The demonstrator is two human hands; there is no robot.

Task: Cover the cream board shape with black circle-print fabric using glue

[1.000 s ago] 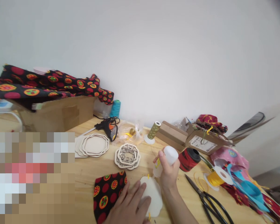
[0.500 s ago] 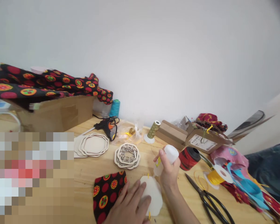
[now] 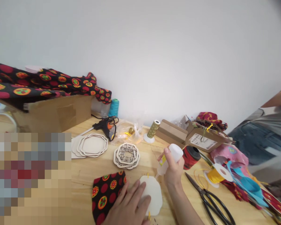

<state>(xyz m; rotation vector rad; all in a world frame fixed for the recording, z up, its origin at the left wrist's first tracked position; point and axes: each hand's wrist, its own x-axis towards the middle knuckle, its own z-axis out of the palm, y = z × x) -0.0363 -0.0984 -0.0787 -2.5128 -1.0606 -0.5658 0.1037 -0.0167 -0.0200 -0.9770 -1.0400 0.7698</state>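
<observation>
My right hand (image 3: 174,170) is wrapped round a white squeeze bottle of glue (image 3: 165,162), tipped with its nozzle down by the top right edge of a pale scalloped plate (image 3: 153,195). Yellow cord (image 3: 148,175) sticks out at the top and bottom of that plate. My left hand (image 3: 132,204) lies flat with fingers outstretched, resting on the plate's left side. Partly under this hand is a piece of black fabric (image 3: 107,190) with red and orange round motifs.
Fretwork wooden pieces (image 3: 127,154), a stack of pale frames (image 3: 93,145) and a glue gun (image 3: 107,126) lie behind. On the right are black scissors (image 3: 206,197), a yellow cord spool (image 3: 217,175) and a red thread cone (image 3: 192,157). A person in jeans (image 3: 244,134) stands at right.
My right hand and the glue bottle have shifted slightly right along the plate's edge. My left hand stays on the plate. A person has come further into view on the right.
</observation>
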